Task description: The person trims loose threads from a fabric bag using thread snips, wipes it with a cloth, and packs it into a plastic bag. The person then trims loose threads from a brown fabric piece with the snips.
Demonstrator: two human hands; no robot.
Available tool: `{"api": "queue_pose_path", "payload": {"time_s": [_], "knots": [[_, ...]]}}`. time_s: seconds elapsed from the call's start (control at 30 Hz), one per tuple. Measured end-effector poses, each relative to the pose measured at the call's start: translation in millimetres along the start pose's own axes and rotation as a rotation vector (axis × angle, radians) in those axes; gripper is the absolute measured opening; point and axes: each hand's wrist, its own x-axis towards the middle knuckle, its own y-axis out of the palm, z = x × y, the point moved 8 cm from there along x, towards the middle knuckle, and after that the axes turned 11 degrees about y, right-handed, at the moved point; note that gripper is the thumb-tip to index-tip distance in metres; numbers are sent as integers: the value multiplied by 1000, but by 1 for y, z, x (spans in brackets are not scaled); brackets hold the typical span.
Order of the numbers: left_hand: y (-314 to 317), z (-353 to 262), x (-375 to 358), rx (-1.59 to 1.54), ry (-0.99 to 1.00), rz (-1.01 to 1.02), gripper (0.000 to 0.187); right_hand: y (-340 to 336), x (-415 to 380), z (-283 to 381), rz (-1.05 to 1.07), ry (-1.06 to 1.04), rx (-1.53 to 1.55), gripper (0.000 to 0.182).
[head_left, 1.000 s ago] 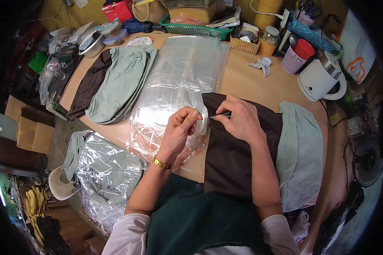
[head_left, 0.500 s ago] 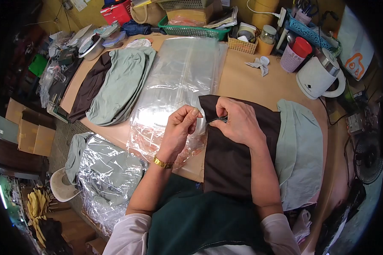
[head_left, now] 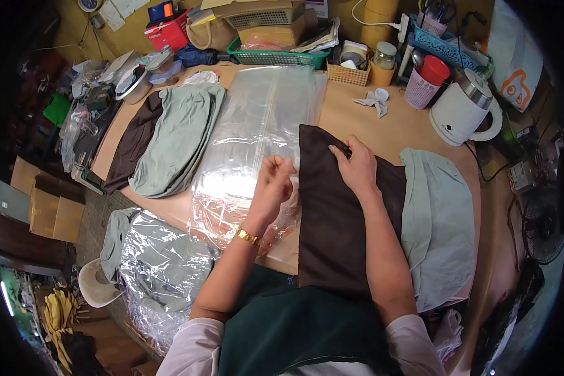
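A piece of dark brown cloth lies flat in front of me, its upper left corner reaching past my hands. On its upper part rests my right hand, fingers curled around a small dark tool, mostly hidden, whose kind I cannot make out. My left hand, above a gold bracelet, is closed in a pinch left of the cloth edge, over the clear plastic bags. Whatever the pinch holds is too small to see. Pale green cloth lies to the right, against the brown piece.
Folded green pieces and brown cloth lie at the left. A plastic-wrapped green bundle sits lower left by a white chair. Along the back stand a green basket, a jar and a white kettle.
My right hand has moved right and up, away from the left edge of the brown cloth, which now lies flatter. The left hand stays pinched, slightly farther from the edge.
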Motion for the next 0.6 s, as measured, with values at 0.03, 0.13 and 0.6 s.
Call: {"api": "queue_pose_path", "payload": {"time_s": [0.03, 0.13, 0.6], "knots": [[6, -6, 4, 466, 108, -53, 31, -6, -1, 2, -36, -11, 58, 28], [23, -19, 9, 983, 170, -91, 37, -16, 1, 0, -93, -25, 187, 28], [13, -22, 3, 662, -87, -53, 15, -45, 11, -17, -199, 53, 209, 28]]}}
